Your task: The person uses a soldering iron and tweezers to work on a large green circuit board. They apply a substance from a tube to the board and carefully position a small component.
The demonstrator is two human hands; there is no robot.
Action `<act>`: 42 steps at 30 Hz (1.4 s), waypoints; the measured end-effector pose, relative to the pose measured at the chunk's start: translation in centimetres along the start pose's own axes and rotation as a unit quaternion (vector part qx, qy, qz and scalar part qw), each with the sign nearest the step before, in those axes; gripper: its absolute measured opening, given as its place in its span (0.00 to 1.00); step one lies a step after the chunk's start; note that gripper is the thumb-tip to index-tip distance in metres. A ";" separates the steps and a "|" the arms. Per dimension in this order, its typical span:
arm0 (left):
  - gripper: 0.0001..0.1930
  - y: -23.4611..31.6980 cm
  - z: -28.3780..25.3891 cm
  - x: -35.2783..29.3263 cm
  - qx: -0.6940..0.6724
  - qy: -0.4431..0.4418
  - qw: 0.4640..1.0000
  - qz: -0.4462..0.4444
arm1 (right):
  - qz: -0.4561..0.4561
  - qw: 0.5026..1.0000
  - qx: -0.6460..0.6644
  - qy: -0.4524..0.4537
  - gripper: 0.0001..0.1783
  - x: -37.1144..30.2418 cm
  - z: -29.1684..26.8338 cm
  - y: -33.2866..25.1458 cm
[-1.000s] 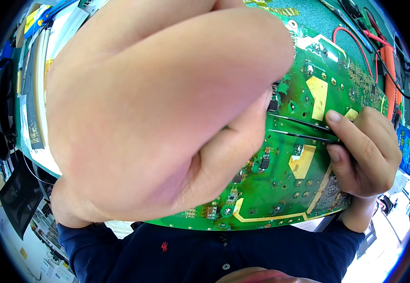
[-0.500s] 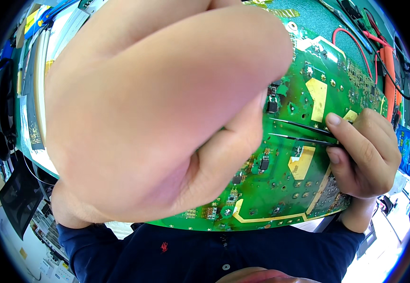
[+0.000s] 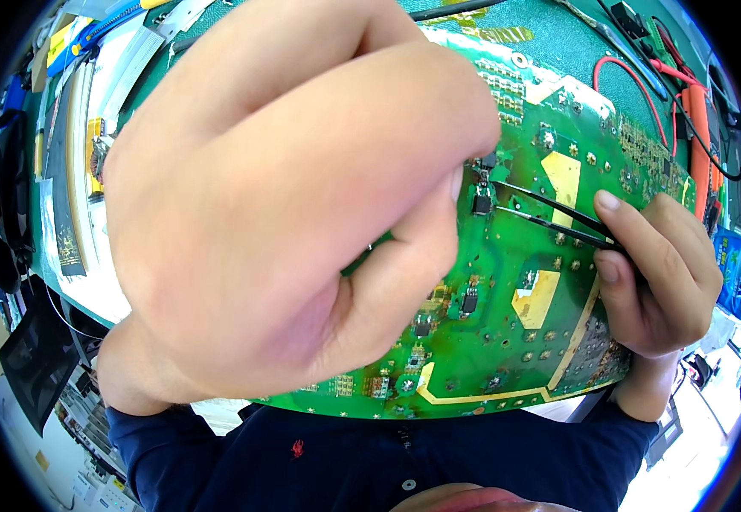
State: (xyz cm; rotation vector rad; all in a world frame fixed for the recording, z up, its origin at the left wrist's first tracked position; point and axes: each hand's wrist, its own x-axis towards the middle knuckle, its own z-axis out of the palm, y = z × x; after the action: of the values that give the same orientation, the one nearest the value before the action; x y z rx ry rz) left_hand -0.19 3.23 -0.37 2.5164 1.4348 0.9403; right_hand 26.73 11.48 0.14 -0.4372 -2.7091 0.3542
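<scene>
Black tweezers (image 3: 558, 227) are pinched between the thumb and fingers of the right hand (image 3: 660, 273), their 2 tips slightly apart. Since 0.5 s ago those tips have moved toward the far edge of the green circuit board (image 3: 464, 358), which has itself shifted a little leftward; they now point at the right side of a small black chip (image 3: 482, 205), just beside it, though whether they touch I cannot tell. The left hand (image 3: 302, 222) has also shifted, uncovering more of the board's far edge. Its fingers are curled over the board's left part, near the chip, and what they hold, if anything, is hidden. Beyond the board, a black cable (image 3: 451, 10) now shows on the green tabletop (image 3: 571, 51), beside yellowish tape (image 3: 507, 34); an orange bar (image 3: 700, 128) lies toward the tabletop's right edge.
</scene>
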 end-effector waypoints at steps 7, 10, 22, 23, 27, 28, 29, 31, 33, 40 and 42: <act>0.12 0.2 -0.4 0.0 0.006 -0.001 1.000 -0.003 | 0.004 1.000 0.001 0.002 0.16 0.0 0.0 -0.1; 0.12 0.1 -0.6 -0.6 0.006 0.018 1.000 -0.013 | 0.012 1.000 -0.003 0.023 0.15 0.3 -0.2 -0.3; 0.11 1.3 -1.9 -0.6 -0.018 0.154 0.988 -0.011 | 0.102 0.952 0.056 0.284 0.07 -0.5 -0.3 -0.1; 0.12 1.1 -1.9 -0.6 -0.014 0.164 0.986 0.007 | 0.114 0.945 0.060 0.300 0.07 -0.7 -0.5 0.0; 0.12 0.2 -3.2 -0.6 0.041 0.175 0.981 0.075 | 0.111 0.926 0.025 0.360 0.06 -0.8 -1.7 0.4; 0.12 0.1 -4.1 -0.6 0.064 0.175 0.978 0.093 | 0.097 0.920 0.004 0.380 0.08 -0.7 -2.5 0.7; 0.11 0.0 -3.8 -0.4 0.073 0.184 0.976 0.092 | 0.085 0.914 -0.009 0.396 0.09 -0.8 -3.2 1.0; 0.09 0.2 -3.8 0.0 0.087 0.203 0.971 0.088 | 0.067 0.904 -0.064 0.417 0.11 -0.7 -4.8 1.4; 0.07 0.9 -3.8 -1.0 0.071 0.220 0.972 0.051 | 0.074 0.911 -0.056 0.402 0.12 0.1 -5.7 1.3; 0.09 5.5 -5.1 -8.3 0.052 0.196 0.979 -0.033 | 0.154 0.965 -0.010 0.212 0.11 0.6 -7.2 4.1; 0.12 5.7 -5.5 -11.7 0.054 0.204 0.972 -0.103 | 0.167 0.974 0.015 0.150 0.10 0.8 -5.9 4.5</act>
State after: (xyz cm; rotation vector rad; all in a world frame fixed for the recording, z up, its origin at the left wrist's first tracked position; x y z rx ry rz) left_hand -3.28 -10.51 0.71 2.2696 1.8600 1.4336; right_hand 29.50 16.97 4.41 -0.8670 -2.3327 0.3836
